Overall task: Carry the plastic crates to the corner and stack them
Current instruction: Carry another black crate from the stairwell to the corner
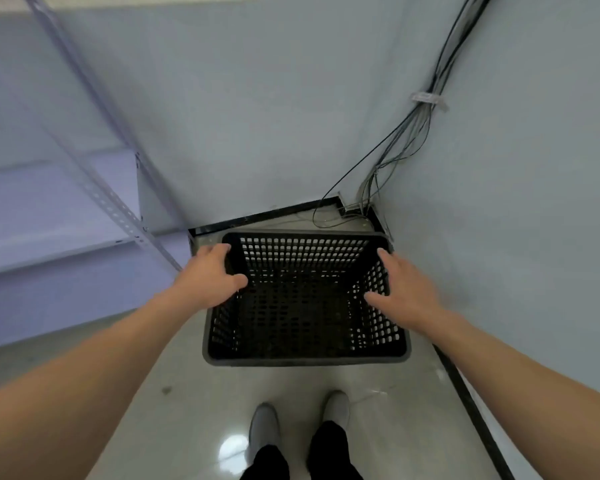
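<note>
A black perforated plastic crate was seen standing open side up in the corner of the room, on a pale glossy floor, its far side close to the meeting of two pale grey-blue walls. A greyer edge was seen round its rim, and whether a second crate sat beneath it could not be told. The hands were kept well apart, one at each side of the crate. The left hand was closed over the left rim near the far corner, with the fingers wrapped on the outer side and the thumb pressed against the inner wall. The right hand was laid on the right rim, the forefinger stretched along it and the thumb spread inside the crate; whether its other fingers were curled round the rim could not be told. A black skirting was seen running along the foot of the right wall. A bundle of cables was seen hanging down the corner to the floor behind the crate. A perforated metal shelving upright was seen slanting at the left. Two grey shoes were seen on the floor just before the crate.
</note>
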